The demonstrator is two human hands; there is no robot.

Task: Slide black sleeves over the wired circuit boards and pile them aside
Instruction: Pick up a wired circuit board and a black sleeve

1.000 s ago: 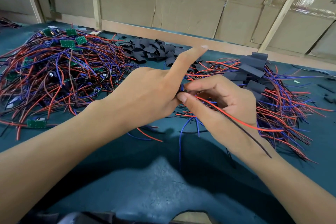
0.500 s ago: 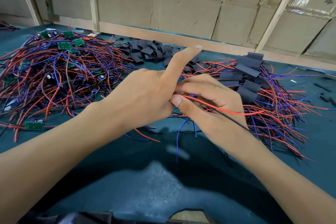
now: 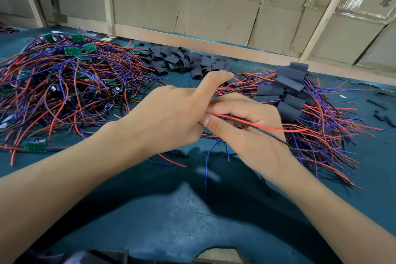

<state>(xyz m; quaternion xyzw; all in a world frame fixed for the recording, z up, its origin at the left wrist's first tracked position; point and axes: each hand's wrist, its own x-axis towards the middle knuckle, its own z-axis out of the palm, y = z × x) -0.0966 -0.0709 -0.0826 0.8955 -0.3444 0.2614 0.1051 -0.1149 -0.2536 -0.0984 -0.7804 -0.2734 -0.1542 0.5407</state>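
Little had shifted over the last second: both hands stayed pressed together above the middle of the worktop [image 3: 192,210], and the left forefinger, straight and raised a second ago, had bent over a little at its tip. The left hand [image 3: 169,118] had its other fingers curled inward against the right hand [image 3: 246,126], whose thumb and fingers pinched a red wire [image 3: 267,127] and a dark one running off to the right. More blue leads hung loose below the hands. What the left fingers closed on was hidden behind the hand; probably the board and its sleeve, held firm so that the right hand could draw the leads through, but I could not tell.

Toward the left edge lay the heap of bare boards [image 3: 70,70], green boards showing among tangled red and blue wires, the stock not yet sleeved. At the far edge, between the two heaps, sat the loose black sleeves [image 3: 182,60], within reach of either hand. Toward the right edge was the finished pile [image 3: 291,92], its sleeved ends stacked together at the far side and the wires fanned toward the near edge, which kept it apart from the untreated heap. The piece in hand seemed mid-sleeving, not yet ready to be laid there.
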